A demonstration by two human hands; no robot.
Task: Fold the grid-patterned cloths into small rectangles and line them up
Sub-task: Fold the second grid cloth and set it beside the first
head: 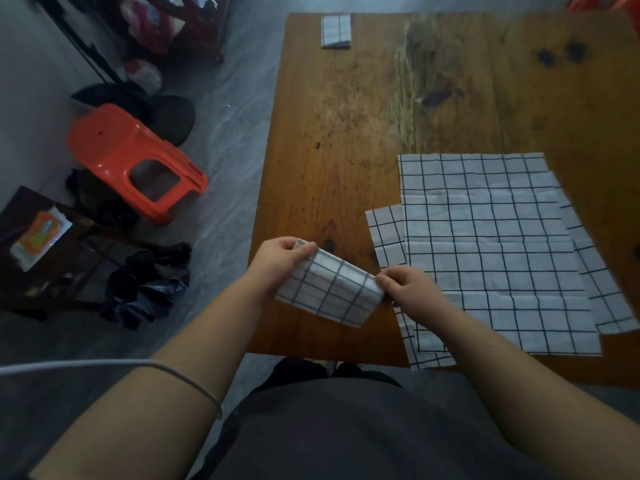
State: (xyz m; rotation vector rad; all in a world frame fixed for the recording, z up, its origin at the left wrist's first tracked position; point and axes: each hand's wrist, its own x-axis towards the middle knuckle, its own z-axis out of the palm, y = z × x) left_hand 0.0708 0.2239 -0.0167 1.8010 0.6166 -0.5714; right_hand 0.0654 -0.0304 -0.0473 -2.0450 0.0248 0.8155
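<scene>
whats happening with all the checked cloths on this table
A person is folding grid-patterned cloths at a wooden table. The left hand and right hand each pinch one end of a partly folded cloth, held just above the table's near edge. A pile of unfolded cloths lies flat to the right, overlapping one another. One finished folded rectangle sits alone at the far end, so the line-up has only its first piece.
</scene>
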